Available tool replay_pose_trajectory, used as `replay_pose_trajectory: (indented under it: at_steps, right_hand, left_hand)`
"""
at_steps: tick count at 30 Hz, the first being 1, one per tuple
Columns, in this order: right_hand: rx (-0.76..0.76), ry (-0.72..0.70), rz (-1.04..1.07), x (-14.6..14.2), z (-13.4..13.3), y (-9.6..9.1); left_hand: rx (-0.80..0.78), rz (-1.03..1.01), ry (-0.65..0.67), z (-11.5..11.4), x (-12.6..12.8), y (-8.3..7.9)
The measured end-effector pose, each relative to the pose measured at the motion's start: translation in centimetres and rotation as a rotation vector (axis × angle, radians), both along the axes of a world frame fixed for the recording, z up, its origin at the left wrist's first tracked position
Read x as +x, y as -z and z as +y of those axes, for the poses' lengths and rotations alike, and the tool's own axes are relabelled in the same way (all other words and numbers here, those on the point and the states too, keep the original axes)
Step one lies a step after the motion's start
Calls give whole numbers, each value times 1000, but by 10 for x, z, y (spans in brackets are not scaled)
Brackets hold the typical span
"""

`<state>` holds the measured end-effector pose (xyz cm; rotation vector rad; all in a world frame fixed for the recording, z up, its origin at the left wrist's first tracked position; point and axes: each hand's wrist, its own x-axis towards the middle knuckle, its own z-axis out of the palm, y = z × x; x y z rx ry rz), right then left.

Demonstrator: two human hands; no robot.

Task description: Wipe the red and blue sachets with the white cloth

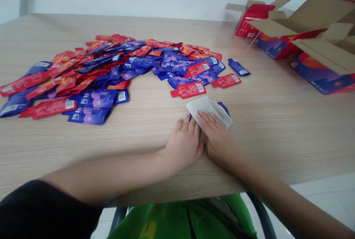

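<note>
My left hand (184,141) lies on the table with fingers together, its fingertips at the near edge of a blue sachet (224,108) that a white cloth (209,110) mostly covers. My right hand (217,135) lies flat beside it, fingers stretched out and pressing down on the white cloth. The two hands touch side by side. Only a blue corner of the sachet shows past the cloth.
A big heap of red and blue sachets (111,72) spreads over the left and middle of the wooden table (277,128). Opened cardboard boxes (305,36) with red and blue printing lie at the far right. A green bag (183,217) sits below the table's near edge.
</note>
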<state>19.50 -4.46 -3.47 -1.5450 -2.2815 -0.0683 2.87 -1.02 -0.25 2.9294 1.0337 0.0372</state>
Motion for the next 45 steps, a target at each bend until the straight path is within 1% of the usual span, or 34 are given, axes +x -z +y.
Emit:
replay_pose_trajectory:
  at_steps: [1, 2, 5, 6, 7, 8, 9, 12, 14, 16, 18, 19, 20, 21, 22, 25, 27, 28, 29, 32, 33, 34, 35, 38, 39, 40, 42, 45]
  right_hand:
    - [-5, 0, 12, 2, 1, -1]
    - [0, 37, 27, 8, 2, -1]
    - [38, 239, 69, 31, 7, 1]
    - [48, 289, 72, 35, 7, 2]
    - [52, 309, 69, 34, 7, 2]
    - [46, 289, 59, 30, 5, 3]
    - [33, 240, 45, 22, 3, 2]
    - [-12, 35, 21, -2, 0, 0]
    - [-33, -19, 38, -3, 1, -2]
    - [-34, 39, 74, 11, 6, -2]
    - [10, 200, 114, 29, 10, -1]
    - [27, 262, 122, 35, 12, 0]
    - [37, 294, 119, 37, 11, 1]
    - [36, 290, 108, 34, 10, 1]
    - [26, 251, 91, 28, 9, 1]
    - [-23, 64, 49, 2, 3, -2]
    - [-48, -4, 50, -4, 3, -4]
    - [-50, 7, 60, -1, 3, -4]
    - [-42, 49, 75, 6, 5, -4]
    - [8, 259, 109, 29, 9, -2]
    - [23, 305, 109, 33, 9, -1]
    - [29, 314, 103, 33, 8, 0]
    - [25, 279, 91, 29, 7, 1]
    - [-11, 51, 57, 7, 3, -1]
    - [-24, -6, 54, 2, 3, -1]
    - [-33, -33, 57, -1, 3, -2]
    - [-26, 8, 73, 7, 6, -3]
    - [-2, 141, 80, 37, 16, -4]
  left_hand:
    - [0, -2, 2, 0, 0, 0]
    - [0, -2, 2, 0, 0, 1]
    - [5, 3, 3, 0, -1, 2]
    - [8, 6, 3, 0, 0, 2]
    - [12, 8, 3, -1, 0, 2]
    - [14, 10, 1, -1, 0, 2]
    - [15, 11, 0, -1, 0, 2]
    - [11, 8, -3, 0, 0, 2]
    - [10, 1, 3, 0, 0, 1]
    - [12, -1, 6, 0, -1, 1]
    - [12, 6, 7, 0, -1, 1]
    - [12, 10, 5, -1, -1, 1]
    - [14, 12, 1, -1, 0, 1]
    - [16, 12, -2, -1, 0, 1]
    - [18, 11, -6, -1, 0, 1]
    - [21, 6, -6, -1, 0, 0]
    - [15, 9, 1, -1, 0, -1]
    - [13, 12, 2, -1, 0, -1]
    - [11, 15, 2, -1, 0, -1]
    - [16, 22, -2, -1, -1, -1]
    - [18, 22, -2, -1, 0, -1]
    - [20, 22, -2, -1, 0, 0]
    - [20, 22, -4, -1, 0, 0]
    - [10, 14, -8, 0, 0, 0]
    - [7, 9, -6, 0, 0, 0]
    - [6, 6, -4, 0, -1, 0]
    - [11, 8, -1, 0, -1, -1]
    - [18, 20, -2, 0, -1, 0]
